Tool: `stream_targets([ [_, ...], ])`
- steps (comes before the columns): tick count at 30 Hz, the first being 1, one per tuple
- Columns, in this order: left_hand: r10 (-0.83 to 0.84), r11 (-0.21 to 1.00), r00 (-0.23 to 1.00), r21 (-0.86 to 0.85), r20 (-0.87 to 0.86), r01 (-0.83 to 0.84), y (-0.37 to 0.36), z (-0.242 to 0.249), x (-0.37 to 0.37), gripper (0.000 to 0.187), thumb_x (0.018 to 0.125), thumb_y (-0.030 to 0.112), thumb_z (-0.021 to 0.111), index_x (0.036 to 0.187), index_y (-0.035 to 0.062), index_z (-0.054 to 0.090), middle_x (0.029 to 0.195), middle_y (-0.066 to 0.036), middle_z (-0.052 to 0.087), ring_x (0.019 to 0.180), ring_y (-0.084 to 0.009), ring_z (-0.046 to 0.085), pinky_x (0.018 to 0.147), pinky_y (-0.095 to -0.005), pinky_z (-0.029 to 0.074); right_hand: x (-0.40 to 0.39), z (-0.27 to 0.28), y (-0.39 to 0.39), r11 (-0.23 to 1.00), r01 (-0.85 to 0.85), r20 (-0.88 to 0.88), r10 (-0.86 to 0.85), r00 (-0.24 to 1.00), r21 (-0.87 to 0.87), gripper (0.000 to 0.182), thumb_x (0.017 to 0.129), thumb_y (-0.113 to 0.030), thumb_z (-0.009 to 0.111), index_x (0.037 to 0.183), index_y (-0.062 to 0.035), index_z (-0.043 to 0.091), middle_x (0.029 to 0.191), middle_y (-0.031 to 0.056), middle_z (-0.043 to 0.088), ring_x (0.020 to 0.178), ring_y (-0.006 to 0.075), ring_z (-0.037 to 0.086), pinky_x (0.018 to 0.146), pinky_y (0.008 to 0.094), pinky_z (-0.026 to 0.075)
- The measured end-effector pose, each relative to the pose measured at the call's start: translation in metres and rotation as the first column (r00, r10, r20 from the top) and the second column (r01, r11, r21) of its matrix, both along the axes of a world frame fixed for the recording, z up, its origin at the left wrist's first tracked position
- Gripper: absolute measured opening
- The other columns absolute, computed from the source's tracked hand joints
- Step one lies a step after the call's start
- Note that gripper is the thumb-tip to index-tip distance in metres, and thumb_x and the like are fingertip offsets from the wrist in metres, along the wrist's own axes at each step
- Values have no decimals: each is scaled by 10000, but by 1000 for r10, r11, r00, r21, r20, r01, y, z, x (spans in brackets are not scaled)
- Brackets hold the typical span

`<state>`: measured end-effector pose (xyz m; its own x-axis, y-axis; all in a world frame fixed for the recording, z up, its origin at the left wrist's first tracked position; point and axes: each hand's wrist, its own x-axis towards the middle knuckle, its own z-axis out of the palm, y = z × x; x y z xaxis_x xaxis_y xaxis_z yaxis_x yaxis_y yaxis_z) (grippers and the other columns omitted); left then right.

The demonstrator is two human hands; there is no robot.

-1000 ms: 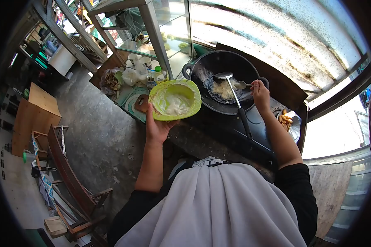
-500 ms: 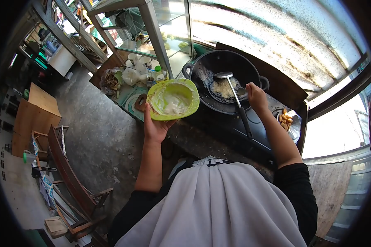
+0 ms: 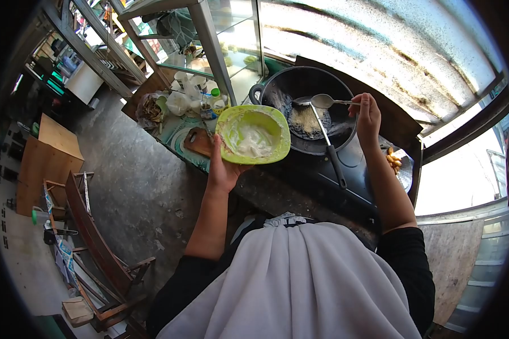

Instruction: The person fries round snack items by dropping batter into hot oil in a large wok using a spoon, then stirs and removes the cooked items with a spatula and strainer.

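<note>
My left hand holds a green bowl by its left and lower rim, with white batter inside. My right hand is closed on the handle of a metal spoon, whose head is over the right part of a black wok. Inside the wok, pale food lies in bubbling oil. A ladle with a black handle rests across the wok's near rim, its head partly hidden by the spoon.
A plate of browned fried pieces stands right of the stove. Left of the wok are a wooden board, a green-capped bottle, plastic bags and a glass cabinet. A bench stands at lower left.
The bowl and my left hand have moved right, closer to the wok. My right hand has risen with the spoon, which is now level above the wok.
</note>
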<state>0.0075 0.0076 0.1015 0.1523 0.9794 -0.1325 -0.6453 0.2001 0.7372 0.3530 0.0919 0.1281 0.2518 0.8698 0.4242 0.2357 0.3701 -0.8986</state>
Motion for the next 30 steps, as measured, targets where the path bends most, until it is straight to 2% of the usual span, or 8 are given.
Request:
stream_targets([
  [5,-84,995,996,60,28,82,5,-5,19,647,940,541,391,1401,98,298,1313,-109,474,1161,-229,532,879,-386,518,-46,43,-31,935,-354,-71,353,933,1,377,1009,-322,388,864,-20,563,685,38,577,655,93,557,629,241,441],
  [8,-130,982,991,144,38,123,0,4,21,612,968,466,395,1411,58,291,1353,-109,442,1238,-211,451,1015,-372,386,-61,51,-48,895,-446,193,441,876,-23,323,999,-274,419,862,-20,562,689,65,591,667,120,578,655,254,445],
  [12,-173,970,984,180,53,161,-4,3,17,590,982,436,377,1406,32,303,1378,-110,422,1261,-197,424,1052,-349,330,-59,71,-57,873,-464,685,248,686,149,215,966,-188,465,864,-27,563,690,99,612,648,180,615,627,277,460],
  [15,-53,951,998,303,-31,60,-4,-4,17,586,982,427,387,1405,28,307,1375,-106,425,1259,-197,427,1050,-347,331,-64,64,-62,905,-402,416,422,806,-139,245,978,-191,441,841,-19,549,664,78,600,595,150,601,572,281,460],
  [18,-17,984,996,180,89,0,-1,-9,18,570,982,405,401,1401,29,312,1372,-103,429,1256,-198,430,1044,-343,338,-70,44,-60,859,-446,160,491,856,-251,276,990,-214,420,837,-14,533,643,58,582,559,127,583,545,268,467],
  [21,17,979,999,201,-39,-9,-1,-12,18,553,980,381,419,1400,37,314,1371,-99,430,1249,-196,437,1033,-345,356,-70,25,-51,766,-559,-310,474,824,-316,299,997,-254,418,846,-16,520,645,44,565,579,115,587,552,256,482],
  [24,-17,988,998,154,66,7,-3,1,19,546,978,373,426,1398,42,315,1372,-95,428,1242,-195,447,1023,-346,371,-67,31,-50,782,-558,-449,408,795,-278,296,997,-269,422,863,-22,514,665,50,567,581,121,587,546,242,478],
  [30,-11,988,997,152,77,0,-2,-2,18,557,972,374,439,1407,58,297,1359,-90,443,1238,-196,457,1005,-353,396,-63,40,-49,847,-506,-325,438,838,-161,308,998,-281,421,864,-21,515,686,68,578,586,130,590,565,244,478],
])
